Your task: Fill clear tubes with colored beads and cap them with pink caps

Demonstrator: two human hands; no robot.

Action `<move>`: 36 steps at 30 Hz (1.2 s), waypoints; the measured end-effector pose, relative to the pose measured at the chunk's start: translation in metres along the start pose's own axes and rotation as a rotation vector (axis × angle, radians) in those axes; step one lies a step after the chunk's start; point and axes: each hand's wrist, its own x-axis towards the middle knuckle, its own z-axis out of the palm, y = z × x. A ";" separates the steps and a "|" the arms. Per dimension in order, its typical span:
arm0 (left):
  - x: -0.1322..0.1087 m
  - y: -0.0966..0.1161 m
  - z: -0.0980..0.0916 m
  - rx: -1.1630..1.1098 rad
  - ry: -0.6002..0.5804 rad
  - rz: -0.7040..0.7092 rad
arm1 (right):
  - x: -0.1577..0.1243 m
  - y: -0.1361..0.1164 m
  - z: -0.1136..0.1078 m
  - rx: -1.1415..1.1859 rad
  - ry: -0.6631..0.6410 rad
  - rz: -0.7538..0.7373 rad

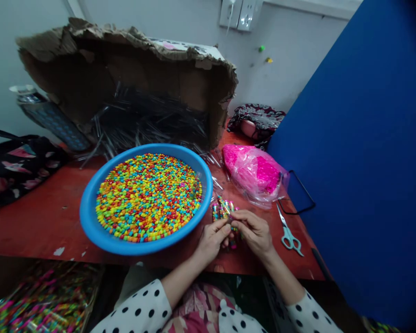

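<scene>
My left hand point(212, 240) and my right hand point(254, 231) meet over the red table, fingertips pinched close together. Between them is a slim clear plastic tube point(223, 203), slanting up and away to the left; my fingers hide its near end. Several candy-filled tubes with pink ends point(215, 212) lie just beyond and beneath my fingers. Left of my hands stands a blue basin point(84, 217) full of small multicoloured candies point(149, 199). Beyond my right hand rests a clear bag of bright pink pieces point(251, 171), too small to make out singly.
A torn cardboard box point(225, 88) on its side spills clear tubes point(149, 120) behind the basin. Light-blue-handled scissors point(289, 238) lie at right, beside a blue panel point(360, 162). A floral bag point(21, 166) and a bottle point(52, 118) sit left. Below the table's left edge are filled tubes point(45, 296).
</scene>
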 end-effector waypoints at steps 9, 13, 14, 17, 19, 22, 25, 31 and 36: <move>-0.001 -0.014 -0.001 -0.012 0.001 0.045 | -0.023 -0.002 0.022 -0.097 0.149 -0.100; 0.005 -0.013 -0.003 0.176 0.030 0.107 | -0.021 0.002 0.026 -0.086 0.177 0.010; 0.007 -0.011 -0.003 0.262 0.059 0.139 | -0.018 0.004 0.025 -0.061 0.161 0.061; 0.006 -0.007 -0.001 0.521 0.124 0.282 | -0.007 0.014 0.019 0.039 0.115 0.240; -0.003 -0.002 0.000 0.672 0.096 0.396 | 0.001 0.023 0.012 0.074 0.117 0.333; -0.028 0.017 -0.002 0.888 -0.026 0.568 | 0.011 0.034 0.002 0.042 0.089 0.374; -0.042 0.060 -0.015 1.018 0.000 0.712 | 0.018 0.035 -0.007 -0.047 0.072 0.329; 0.016 0.137 -0.072 1.225 0.298 0.543 | 0.037 0.009 -0.001 -0.033 0.018 0.254; 0.064 0.119 -0.088 1.342 0.217 0.394 | 0.034 -0.008 0.012 0.031 -0.041 0.216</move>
